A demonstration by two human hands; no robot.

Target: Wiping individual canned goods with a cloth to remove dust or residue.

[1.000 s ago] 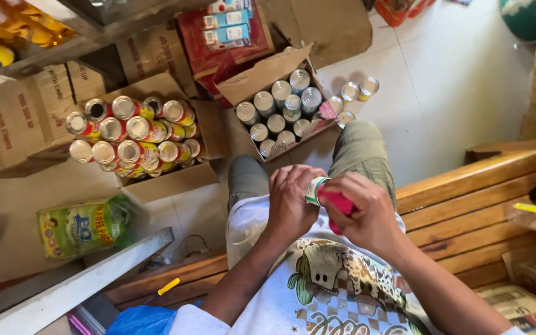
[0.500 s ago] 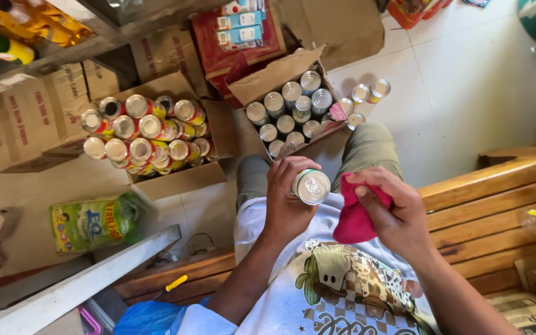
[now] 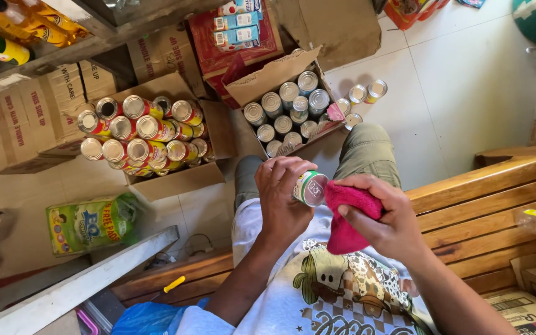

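The can (image 3: 310, 188), a small tin with a green-and-white label and a bright metal end, is held above the person's lap, its end turned up toward the camera. It is judged rigid and fairly heavy if full; the smooth wall may slip, so the sound hold is around the cylindrical side, clear of the rim. The left hand (image 3: 283, 200) is clenched around that side, fingers wrapped over the label. The right hand (image 3: 383, 217) grasps a pink cloth (image 3: 347, 214), soft and bunched, pressed against the can's right edge; whether the cloth covers part of the end is hard to tell from this angle.

On the floor ahead, an open cardboard box (image 3: 288, 113) holds similar silver-topped cans upright. Three loose cans (image 3: 360, 96) stand just beside it. To the left, a second box (image 3: 175, 177) holds red-labelled cans (image 3: 138, 133) stacked on their sides. A wooden bench (image 3: 485, 205) carries the person.
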